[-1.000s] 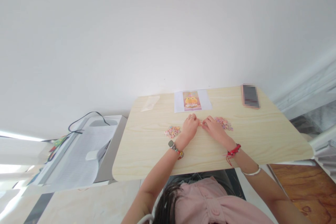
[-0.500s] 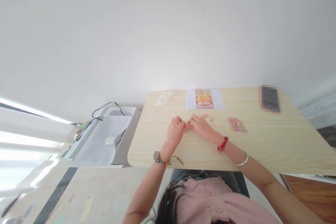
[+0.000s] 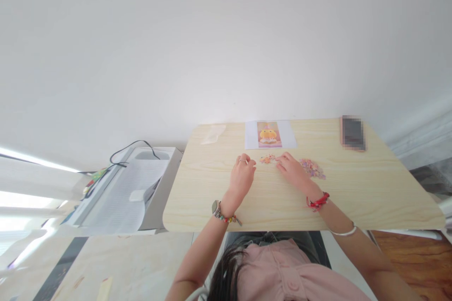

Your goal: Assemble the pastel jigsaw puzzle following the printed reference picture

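Note:
My left hand (image 3: 243, 175) rests on the light wooden table (image 3: 370, 193) with its fingers curled down; whether it holds anything is hidden. My right hand (image 3: 291, 168) lies flat, its fingertips touching a small cluster of colourful pieces (image 3: 267, 159) between the two hands. Just right of my right hand lies a larger pile of pastel pieces (image 3: 312, 168). A printed picture of a yellow figure (image 3: 270, 134) lies beyond the hands near the wall.
A phone (image 3: 352, 132) lies at the table's far right. A clear plastic bag (image 3: 213, 134) lies at the far left corner. Left of the table stands a white machine (image 3: 130, 188) with a black cable. A white wall is behind the table.
My hands were joined over pieces further left; now they are apart. My right hand has moved right to the small cluster, and my view has shifted.

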`<state>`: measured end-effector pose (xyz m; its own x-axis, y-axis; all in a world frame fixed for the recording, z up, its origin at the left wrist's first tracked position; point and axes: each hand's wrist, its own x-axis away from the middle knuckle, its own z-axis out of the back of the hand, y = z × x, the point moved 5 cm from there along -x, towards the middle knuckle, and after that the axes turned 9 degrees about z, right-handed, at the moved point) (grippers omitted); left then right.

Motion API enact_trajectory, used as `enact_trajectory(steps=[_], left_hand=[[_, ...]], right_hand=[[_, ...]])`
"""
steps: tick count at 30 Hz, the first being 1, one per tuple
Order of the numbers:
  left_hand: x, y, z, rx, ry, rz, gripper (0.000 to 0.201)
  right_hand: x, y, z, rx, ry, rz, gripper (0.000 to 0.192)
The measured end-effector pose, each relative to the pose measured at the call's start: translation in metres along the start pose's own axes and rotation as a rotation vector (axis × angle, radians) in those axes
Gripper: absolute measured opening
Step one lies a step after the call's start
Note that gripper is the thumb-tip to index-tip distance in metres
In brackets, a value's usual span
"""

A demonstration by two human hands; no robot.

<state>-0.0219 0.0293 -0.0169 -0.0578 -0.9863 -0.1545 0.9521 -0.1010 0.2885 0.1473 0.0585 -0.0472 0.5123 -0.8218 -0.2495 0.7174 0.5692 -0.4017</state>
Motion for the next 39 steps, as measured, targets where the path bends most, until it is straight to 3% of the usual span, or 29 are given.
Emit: enact_trajectory(steps=[4,9,17,21,24,32,39], left_hand=[[-0.018,0.035,-0.021,-0.011,-0.083,-0.064,0.011],[-0.032,0.064,-0.042,-0.056,-0.14,-0.04,0.014],[-0.029,0.067,-0.058,-0.117,-0.12,-0.034,0.019],[-0.032,0.067,-0.066,-0.11,-0.119,-0.075,0.02],[-0.034,0.068,-0.069,-0.105,-0.123,-0.07,0.021],[-0.036,0.077,-0.068,-0.079,-0.171,-0.172,0.019],[-0.039,0.113,-0.073,0.003,-0.136,-0.333,0.016]], right_hand=[[0.011,0.027,0.008,0.107,-0.026,-0.111,0.022],[0.004,0.027,0.005,0.091,-0.071,-0.108,0.016],[0.009,0.025,0.002,0.041,-0.133,-0.08,0.009],[0.008,0.023,0.007,0.033,-0.101,-0.049,0.019],[0.004,0.022,0.008,0.027,-0.127,-0.003,0.014],[0.006,0.028,0.009,0.234,-0.182,-0.024,0.01],[0.035,0.048,0.041,0.228,-0.121,-0.011,0.011]])
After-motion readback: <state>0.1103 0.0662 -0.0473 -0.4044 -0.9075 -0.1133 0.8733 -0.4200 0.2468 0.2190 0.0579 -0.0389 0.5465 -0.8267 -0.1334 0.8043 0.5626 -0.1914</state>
